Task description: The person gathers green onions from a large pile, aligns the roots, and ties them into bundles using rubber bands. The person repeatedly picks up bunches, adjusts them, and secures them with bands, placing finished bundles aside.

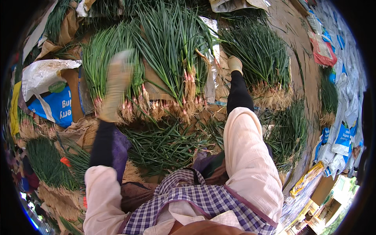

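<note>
My left hand [117,85], in a pale glove, is blurred by motion above a bunch of green onions [97,61] with pinkish bulbs; whether it grips anything cannot be told. To the right, my gloved right hand [235,64] touches the left edge of another heap of green onions [264,53], its fingers partly hidden under the leaves. Between the hands, a large spread of green onions [164,53] lies with its roots towards me. Some stalks with brown outer leaves rest at its right side, over a white printed sack [210,85].
Loose green leaves [167,144] cover the ground just before my knees. A blue and white printed sack [53,102] lies at the left, near more onion heaps [47,164]. Many white and blue plastic sacks [346,111] line the far right, beside a red bag [323,50].
</note>
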`<state>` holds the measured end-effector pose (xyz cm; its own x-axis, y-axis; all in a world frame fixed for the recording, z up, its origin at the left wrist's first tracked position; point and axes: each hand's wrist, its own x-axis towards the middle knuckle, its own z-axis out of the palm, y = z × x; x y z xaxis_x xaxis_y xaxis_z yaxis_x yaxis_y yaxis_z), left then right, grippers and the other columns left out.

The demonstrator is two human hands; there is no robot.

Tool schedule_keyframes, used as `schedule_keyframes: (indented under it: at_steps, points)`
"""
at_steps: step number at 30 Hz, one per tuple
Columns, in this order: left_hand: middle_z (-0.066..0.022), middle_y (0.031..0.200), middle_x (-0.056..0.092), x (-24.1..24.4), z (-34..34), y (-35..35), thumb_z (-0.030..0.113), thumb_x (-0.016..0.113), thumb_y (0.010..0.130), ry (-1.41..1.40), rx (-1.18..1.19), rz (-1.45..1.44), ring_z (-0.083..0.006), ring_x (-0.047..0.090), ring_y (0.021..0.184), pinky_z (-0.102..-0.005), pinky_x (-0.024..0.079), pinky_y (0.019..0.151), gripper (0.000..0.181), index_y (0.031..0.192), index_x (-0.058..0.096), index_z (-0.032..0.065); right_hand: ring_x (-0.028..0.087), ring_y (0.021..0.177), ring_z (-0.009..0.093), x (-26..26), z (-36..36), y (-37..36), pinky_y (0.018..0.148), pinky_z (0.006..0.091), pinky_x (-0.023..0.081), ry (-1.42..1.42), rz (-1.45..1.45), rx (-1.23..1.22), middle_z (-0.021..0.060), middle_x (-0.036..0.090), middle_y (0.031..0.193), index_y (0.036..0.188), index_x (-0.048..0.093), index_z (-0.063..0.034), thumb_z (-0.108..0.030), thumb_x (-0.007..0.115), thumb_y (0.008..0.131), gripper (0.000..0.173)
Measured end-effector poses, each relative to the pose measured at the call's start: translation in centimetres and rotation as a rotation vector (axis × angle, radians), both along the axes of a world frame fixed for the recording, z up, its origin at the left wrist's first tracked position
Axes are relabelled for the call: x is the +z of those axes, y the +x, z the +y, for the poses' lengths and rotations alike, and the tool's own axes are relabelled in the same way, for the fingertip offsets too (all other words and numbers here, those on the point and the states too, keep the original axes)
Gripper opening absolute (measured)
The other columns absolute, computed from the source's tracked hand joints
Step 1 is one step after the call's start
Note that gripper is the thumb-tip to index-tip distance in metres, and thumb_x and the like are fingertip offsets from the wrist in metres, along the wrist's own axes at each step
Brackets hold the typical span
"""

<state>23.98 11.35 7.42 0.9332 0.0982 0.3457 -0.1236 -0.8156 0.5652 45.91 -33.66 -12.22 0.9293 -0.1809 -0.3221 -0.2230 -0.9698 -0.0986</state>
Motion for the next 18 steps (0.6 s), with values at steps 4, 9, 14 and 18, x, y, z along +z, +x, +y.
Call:
schedule_keyframes:
  at_steps: [4,9,14,18]
  points:
    - [-0.0080,0.125,0.055,-4.6,-17.2,6.5,0.015,0.056,0.084,0.236,-0.393,-0.051,-0.0231,0.049,0.120,-0.0435,0.034,0.105,0.033,0.117,0.058,0.0145,0.059,0.106,0.030,-2.1,4.1,4.2,0.085,0.0415,0.049,-0.044,0.084,0.126,0.0133,0.062,0.113,0.109,0.065,-0.0121,-0.021,0.048,0.087,0.029]
    - [-0.0036,0.143,0.037,-9.3,-17.8,12.0,0.035,0.059,0.085,0.644,-0.439,0.446,-0.0212,0.024,0.136,-0.0467,0.011,0.113,0.045,0.128,0.050,0.0238,0.056,0.110,0.030,-0.1,-1.4,6.0,0.089,0.0440,0.044,-0.316,-0.052,0.253,0.0127,0.057,0.119,0.116,0.058,-0.0081,-0.017,0.039,0.091,0.033]
    - [-0.0023,0.142,0.037,-12.6,-11.0,7.0,0.040,0.057,0.085,0.423,-0.260,0.176,-0.0222,0.025,0.135,-0.0457,0.015,0.111,0.045,0.126,0.052,0.0220,0.055,0.110,0.034,1.8,-13.5,12.6,0.089,0.0458,0.046,-0.286,0.088,0.028,0.0167,0.054,0.125,0.128,0.053,-0.0114,-0.015,0.047,0.087,0.041]
    - [-0.0045,0.140,0.040,-13.3,-9.2,5.5,0.039,0.058,0.085,0.302,-0.184,0.091,-0.0247,0.029,0.133,-0.0456,0.018,0.110,0.040,0.117,0.058,0.0161,0.059,0.099,0.036,2.9,-0.8,11.8,0.084,0.0417,0.047,-0.134,-0.332,0.332,0.0175,0.063,0.106,0.108,0.063,-0.0069,-0.013,0.048,0.082,0.031]
